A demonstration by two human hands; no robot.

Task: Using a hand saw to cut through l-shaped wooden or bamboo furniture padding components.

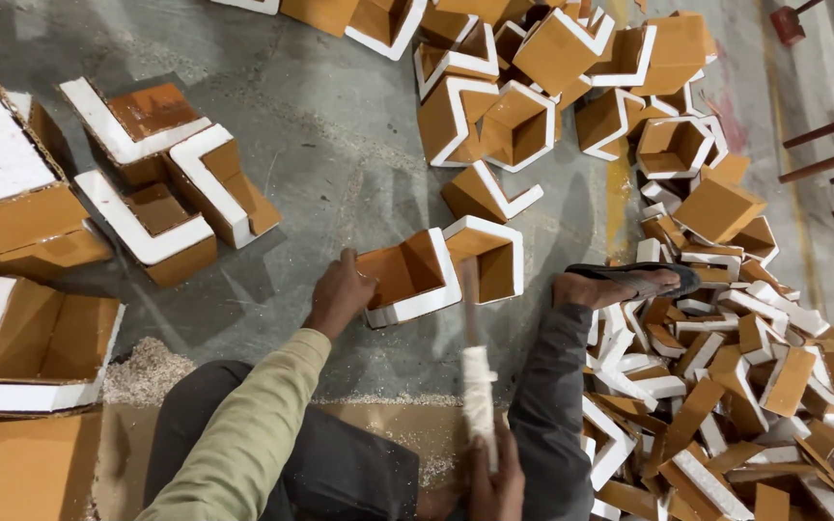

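My left hand grips the left wall of an orange box-shaped piece with white edges resting on the grey floor. A second, similar open piece stands touching it on the right. My right hand holds the lower end of a long stick wrapped in white, which points up toward the joint between the two pieces. My right foot in a dark sandal rests beside them.
A heap of orange and white L-shaped offcuts fills the right side. More box pieces are stacked at the far middle, and larger assembled ones lie at the left. Sawdust lies near my knee.
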